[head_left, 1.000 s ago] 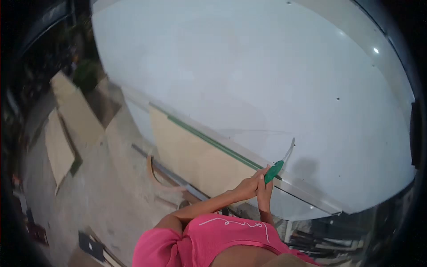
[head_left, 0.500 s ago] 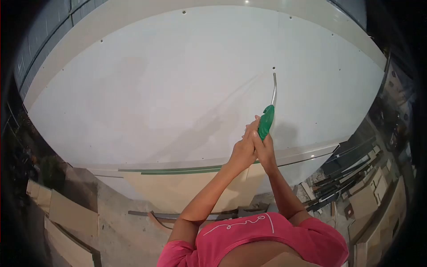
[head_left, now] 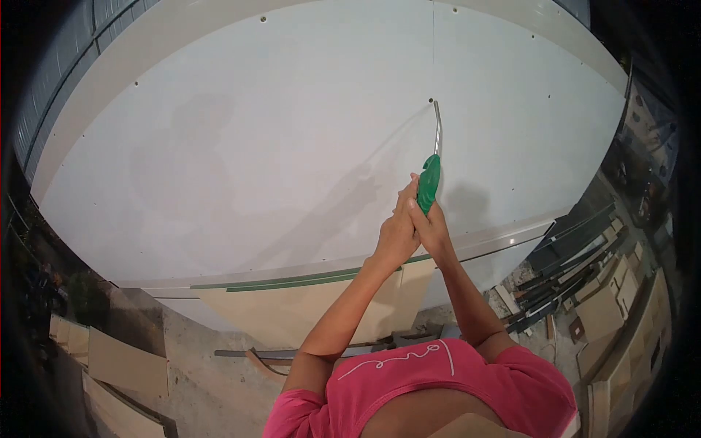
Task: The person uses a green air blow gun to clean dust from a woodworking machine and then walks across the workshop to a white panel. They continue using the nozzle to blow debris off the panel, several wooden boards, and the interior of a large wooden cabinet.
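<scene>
As the left hand [head_left: 398,237] and right hand [head_left: 433,228] close together around the lower end of the green tool [head_left: 429,182], its thin metal rod [head_left: 438,135] reaches away from the wearer over the white panel [head_left: 292,146]. Fingers overlap at the grip, so how tightly each is curled cannot be told. The rod's bent tip lies just beside a dark hole [head_left: 431,100] in the panel's face; whether it touches the surface is unclear. That hole shows dark and uncovered, with no sign of the tip being inside it. More marks dot the panel, including a hole near its far edge [head_left: 263,19] and another at the far right [head_left: 455,10]. Nothing shows whether any of these has been worked on, so only the reach to this one spot can be judged done. At the panel's near edge, green strips [head_left: 307,280] run along the top of a tan board [head_left: 307,314], below the hands.
</scene>
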